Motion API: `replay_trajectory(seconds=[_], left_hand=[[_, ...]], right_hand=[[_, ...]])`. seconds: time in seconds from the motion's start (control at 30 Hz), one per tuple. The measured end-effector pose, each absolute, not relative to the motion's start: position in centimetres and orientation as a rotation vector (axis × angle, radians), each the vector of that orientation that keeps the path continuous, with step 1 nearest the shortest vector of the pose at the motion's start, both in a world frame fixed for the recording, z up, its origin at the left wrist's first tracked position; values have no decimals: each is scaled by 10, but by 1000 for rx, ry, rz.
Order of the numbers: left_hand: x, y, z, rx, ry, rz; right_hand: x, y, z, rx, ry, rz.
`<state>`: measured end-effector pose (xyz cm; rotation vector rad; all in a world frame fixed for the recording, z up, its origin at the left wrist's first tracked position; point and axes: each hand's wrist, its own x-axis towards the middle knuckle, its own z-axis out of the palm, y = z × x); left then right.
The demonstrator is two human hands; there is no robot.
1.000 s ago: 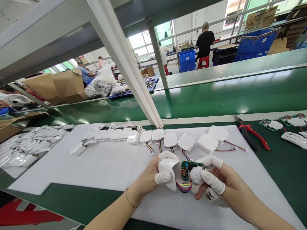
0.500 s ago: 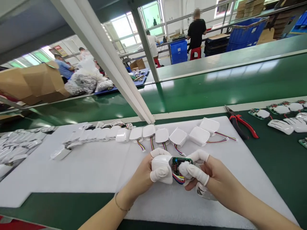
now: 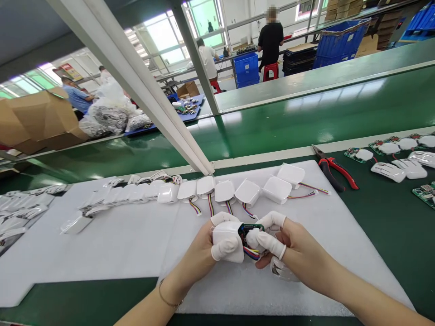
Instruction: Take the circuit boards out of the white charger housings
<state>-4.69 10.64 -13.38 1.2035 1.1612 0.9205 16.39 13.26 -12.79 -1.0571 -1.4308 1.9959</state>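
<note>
My left hand (image 3: 217, 240), with white finger cots on thumb and forefinger, is closed round a glossy white plastic housing (image 3: 227, 230). My right hand (image 3: 280, 240), also in finger cots, pinches a green circuit board (image 3: 253, 227) with a round white pad on it. The board sits partly inside the housing's open right end. Coloured wires (image 3: 250, 252) hang out below that end. Under my right hand lies a clear-and-white plastic piece (image 3: 282, 270), partly hidden. Behind my hands stands a row of white housings (image 3: 247, 192), several with coloured wires and plugs trailing forward.
White foam sheet (image 3: 129, 244) covers the green bench. Red-handled pliers (image 3: 335, 170) lie at its right edge, beside circuit boards (image 3: 389, 147) and white shells (image 3: 410, 167). More white parts (image 3: 23, 206) pile up at left. A slanting white post (image 3: 163, 108) crosses the view. People sit farther back.
The circuit board has gone a little deeper into the housing as my right hand moved left toward my left hand. The whole view has shifted slightly.
</note>
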Motion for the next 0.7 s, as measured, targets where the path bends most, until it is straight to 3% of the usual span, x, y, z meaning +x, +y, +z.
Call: replay_trajectory(seconds=[0.37,0.7], left_hand=[[-47,102,-134,1221,1170,885],[-42,94,-133,1158,1017,832]], right_hand=[[162,131,-130,-1018,-1456,1967],[161,127,-133,-948,-1385,2174]])
